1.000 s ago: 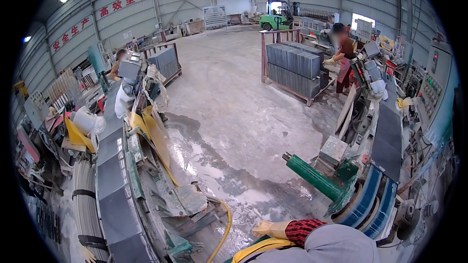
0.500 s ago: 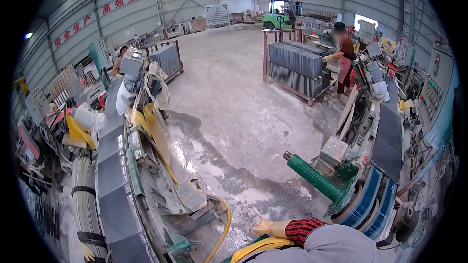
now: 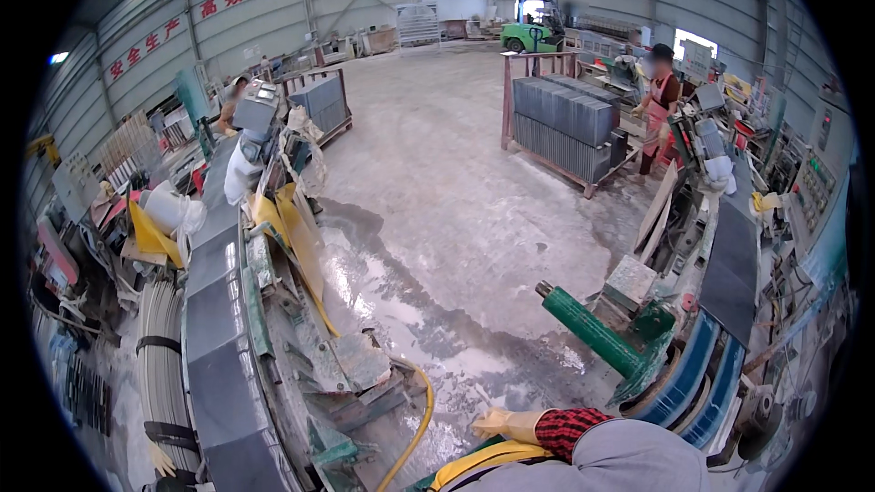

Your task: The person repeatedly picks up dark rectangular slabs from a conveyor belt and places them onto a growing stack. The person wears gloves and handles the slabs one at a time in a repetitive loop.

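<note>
My right hand [image 3: 507,423] wears a cream rubber glove below a red-and-black checked cuff. It comes in from the lower right and lies low in front of me, above a yellow apron edge [image 3: 483,463]. Its fingers point left, loosely stretched, and no object shows in them. My left hand is out of view. To my left runs a conveyor line of dark grey slabs [image 3: 219,357]. Beside it stands a strapped bundle of pale strips [image 3: 162,310], with a pale yellow glove [image 3: 162,459] against its lower end.
A green cylinder arm [image 3: 592,333] and blue curved belts [image 3: 685,374] stand at right, by more dark slabs [image 3: 729,255]. A yellow hose [image 3: 427,410] crosses the wet floor. Racks of slabs [image 3: 561,118], a green forklift [image 3: 529,32] and two co-workers [image 3: 658,105] are farther off.
The scene has shifted slightly right and up as my head moved. The co-worker at right has drawn an arm back from the slab stack. My right hand stays almost in place.
</note>
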Action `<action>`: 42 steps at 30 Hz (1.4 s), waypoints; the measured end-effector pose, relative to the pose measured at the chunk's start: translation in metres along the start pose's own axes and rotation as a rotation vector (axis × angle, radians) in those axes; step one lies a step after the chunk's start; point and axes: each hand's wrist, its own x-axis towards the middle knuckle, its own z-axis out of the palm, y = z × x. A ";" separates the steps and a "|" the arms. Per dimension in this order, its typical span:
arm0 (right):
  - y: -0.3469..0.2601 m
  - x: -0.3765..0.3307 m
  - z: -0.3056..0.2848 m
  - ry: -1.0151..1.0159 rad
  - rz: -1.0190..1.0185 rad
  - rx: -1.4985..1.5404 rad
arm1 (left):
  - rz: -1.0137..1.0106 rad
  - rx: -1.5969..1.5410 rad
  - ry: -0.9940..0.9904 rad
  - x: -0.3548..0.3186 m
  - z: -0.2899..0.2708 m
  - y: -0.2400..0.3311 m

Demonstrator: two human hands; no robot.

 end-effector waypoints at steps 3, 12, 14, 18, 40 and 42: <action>-0.015 -0.011 0.008 0.019 -0.016 0.079 | -0.034 -0.017 -0.001 -0.003 -0.011 -0.002; -0.009 -0.034 -0.003 0.097 -0.036 0.297 | -0.232 -0.175 -0.177 0.025 0.000 -0.006; -0.021 -0.036 0.000 0.062 -0.001 0.235 | -0.214 -0.094 -0.070 0.000 0.012 -0.024; -0.030 -0.042 0.000 0.041 0.008 0.230 | -0.268 -0.111 -0.100 -0.013 0.009 -0.028; -0.031 -0.041 -0.003 0.066 0.061 0.214 | -0.262 -0.111 -0.061 -0.021 0.009 -0.027; -0.032 -0.042 -0.002 0.062 0.061 0.229 | -0.259 -0.114 -0.064 -0.020 0.007 -0.027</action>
